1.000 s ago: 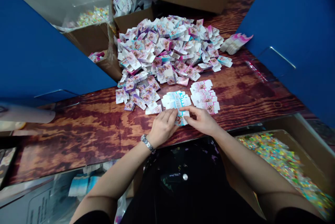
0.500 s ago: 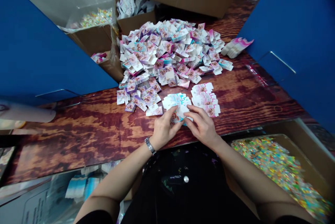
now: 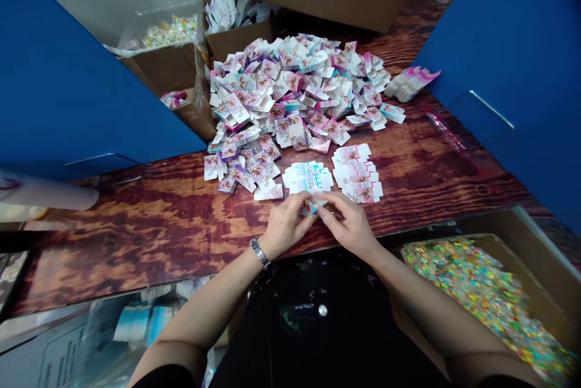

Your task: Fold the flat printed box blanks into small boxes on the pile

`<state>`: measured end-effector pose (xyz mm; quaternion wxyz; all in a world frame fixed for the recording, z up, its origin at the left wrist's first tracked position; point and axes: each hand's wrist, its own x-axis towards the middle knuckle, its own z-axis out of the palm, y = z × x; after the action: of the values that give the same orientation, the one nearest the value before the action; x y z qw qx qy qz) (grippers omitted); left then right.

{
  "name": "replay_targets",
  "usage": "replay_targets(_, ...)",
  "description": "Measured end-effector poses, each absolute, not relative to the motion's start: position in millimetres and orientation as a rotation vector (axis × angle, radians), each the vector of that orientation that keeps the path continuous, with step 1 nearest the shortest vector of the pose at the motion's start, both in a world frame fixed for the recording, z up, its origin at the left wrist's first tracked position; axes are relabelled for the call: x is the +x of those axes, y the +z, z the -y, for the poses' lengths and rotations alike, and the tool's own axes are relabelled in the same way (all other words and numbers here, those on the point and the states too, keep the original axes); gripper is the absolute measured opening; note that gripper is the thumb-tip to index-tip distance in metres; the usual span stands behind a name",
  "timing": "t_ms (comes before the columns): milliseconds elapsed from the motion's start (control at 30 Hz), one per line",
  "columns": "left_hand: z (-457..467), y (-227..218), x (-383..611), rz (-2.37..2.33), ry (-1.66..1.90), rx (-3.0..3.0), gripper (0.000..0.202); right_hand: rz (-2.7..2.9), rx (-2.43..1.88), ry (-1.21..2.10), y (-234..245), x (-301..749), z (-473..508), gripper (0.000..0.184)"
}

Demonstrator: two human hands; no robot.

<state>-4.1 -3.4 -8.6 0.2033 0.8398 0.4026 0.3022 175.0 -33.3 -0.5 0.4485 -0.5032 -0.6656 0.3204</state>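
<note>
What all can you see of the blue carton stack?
The blue carton stack is a fan of overlapping flat pieces, white with pale blue bands, apparently thin card with tabbed edges. It lies on the patterned table, left of the pink stack. The left hand and right hand are at its near end; contact is unclear.

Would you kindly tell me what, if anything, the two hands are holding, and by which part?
The left hand and right hand hold one small blue-and-white carton between their fingertips, one at either side; the fingers hide exactly which edges.
</note>
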Motion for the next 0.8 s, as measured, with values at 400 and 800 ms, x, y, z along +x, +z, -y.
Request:
replay_targets(400,9.4,-14.9,0.7,-1.267,0.843,2.486,0.056,1.447,-1.370,0.911,4.0,169.5,20.2,0.018)
replay_targets(800,10.7,-12.4,3.9,-1.247,0.897,2.600,0.063,1.644,-1.420,0.647,18.3,167.8,21.3,0.015)
